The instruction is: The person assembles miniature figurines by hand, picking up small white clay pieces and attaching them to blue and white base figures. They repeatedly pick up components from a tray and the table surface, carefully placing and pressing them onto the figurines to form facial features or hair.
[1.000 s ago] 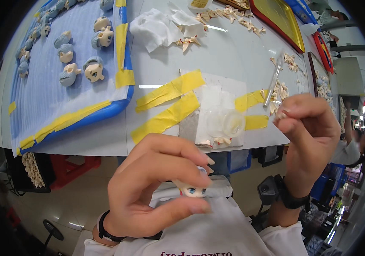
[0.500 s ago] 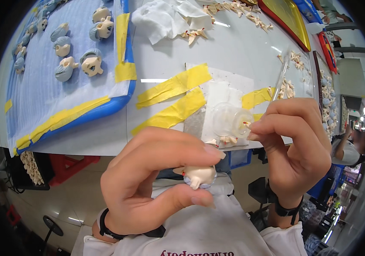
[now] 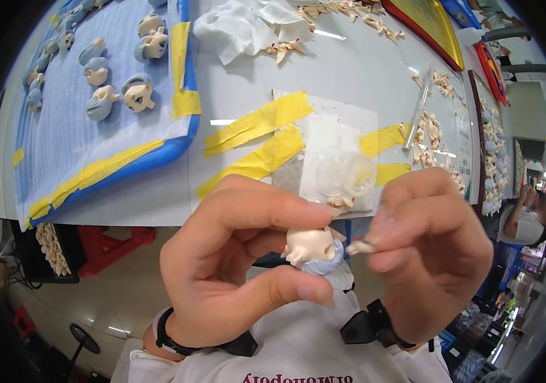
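In the head view, the left hand (image 3: 209, 262) pinches a small figure head (image 3: 309, 247) between its thumb and curled fingers, above the person's lap, just off the near edge of the worktop (image 3: 241, 89). The figure head's bluish hair is turned downward, and a small hole in its cream surface shows on the right. The right hand (image 3: 436, 255) pinches a small cream piece with a red end (image 3: 361, 246) between thumb and fingertips, just beside the figure head; whether the two touch is hard to tell. Beyond the hands, a translucent round dish (image 3: 333, 171) rests on a white board (image 3: 362, 118) with yellow tape strips (image 3: 257, 124) at its sides. At left, blue-haired heads (image 3: 137, 96) lie spaced out on a lined blue tray (image 3: 172, 153). A crumpled white cloth (image 3: 228, 32) lies farther back.
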Tool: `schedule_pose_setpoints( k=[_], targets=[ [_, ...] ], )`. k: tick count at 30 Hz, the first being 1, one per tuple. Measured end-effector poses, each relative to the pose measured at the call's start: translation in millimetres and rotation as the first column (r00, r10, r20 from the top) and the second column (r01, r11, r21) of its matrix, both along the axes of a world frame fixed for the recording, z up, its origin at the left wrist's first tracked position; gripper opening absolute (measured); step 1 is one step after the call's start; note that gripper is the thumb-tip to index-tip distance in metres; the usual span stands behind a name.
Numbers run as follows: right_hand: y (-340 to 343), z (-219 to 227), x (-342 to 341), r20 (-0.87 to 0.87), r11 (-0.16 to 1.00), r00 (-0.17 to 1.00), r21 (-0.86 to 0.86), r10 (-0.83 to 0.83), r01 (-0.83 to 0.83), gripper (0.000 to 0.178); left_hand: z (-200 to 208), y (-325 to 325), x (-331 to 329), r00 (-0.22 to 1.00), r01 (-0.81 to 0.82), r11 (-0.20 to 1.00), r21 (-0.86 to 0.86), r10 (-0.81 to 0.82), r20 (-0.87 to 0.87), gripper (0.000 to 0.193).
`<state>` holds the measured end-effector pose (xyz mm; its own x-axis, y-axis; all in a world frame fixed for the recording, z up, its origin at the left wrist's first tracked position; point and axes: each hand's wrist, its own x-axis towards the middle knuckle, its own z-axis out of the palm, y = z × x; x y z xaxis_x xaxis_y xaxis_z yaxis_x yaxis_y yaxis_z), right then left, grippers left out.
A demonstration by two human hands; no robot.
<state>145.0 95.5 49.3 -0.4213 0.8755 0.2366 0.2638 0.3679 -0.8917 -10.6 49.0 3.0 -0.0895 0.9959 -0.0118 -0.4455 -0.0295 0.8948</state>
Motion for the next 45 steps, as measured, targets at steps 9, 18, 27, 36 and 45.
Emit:
schedule_pose_setpoints(
  k=[9, 18, 27, 36, 45],
  targets=[
    [-5.4, -1.8, -1.9, 0.184, 0.959, 0.982, 0.269, 0.035, -0.084, 0.018, -6.6, -6.3, -10.7, 0.955, 0.067, 0.985, 0.159, -0.017, -0.295, 0.048],
    [-10.1, 14.2, 9.0, -0.138, 0.851, 0.988, -0.511, 0.063, -0.125, 0.051, 11.3, 11.2, 6.2, 0.595, 0.206, 0.843, 0.498, 0.296, -0.747, 0.036],
    [108.0, 20.7, 288.6, 0.572, 0.844, 0.627, 0.278, -0.529, 0.458, 0.022, 42.9, 46.0, -128.3, -0.278, -0.050, 0.963, 0.263, 0.240, -0.930, 0.035],
    [112.1, 25.8, 294.3, 0.684, 0.737, 0.276, 0.638, -0.676, 0.224, 0.023, 31.0, 55.7, -133.8, -0.246, -0.025, 0.997, 0.076, 0.067, -0.967, 0.026],
    [150.5, -1.5, 165.2, 0.717, 0.988, 0.681, 0.142, -0.147, 0.064, 0.012, 27.1, 48.1, -136.6, -0.061, -0.076, 0.969, 0.237, 0.232, -0.971, 0.016]
  ],
)
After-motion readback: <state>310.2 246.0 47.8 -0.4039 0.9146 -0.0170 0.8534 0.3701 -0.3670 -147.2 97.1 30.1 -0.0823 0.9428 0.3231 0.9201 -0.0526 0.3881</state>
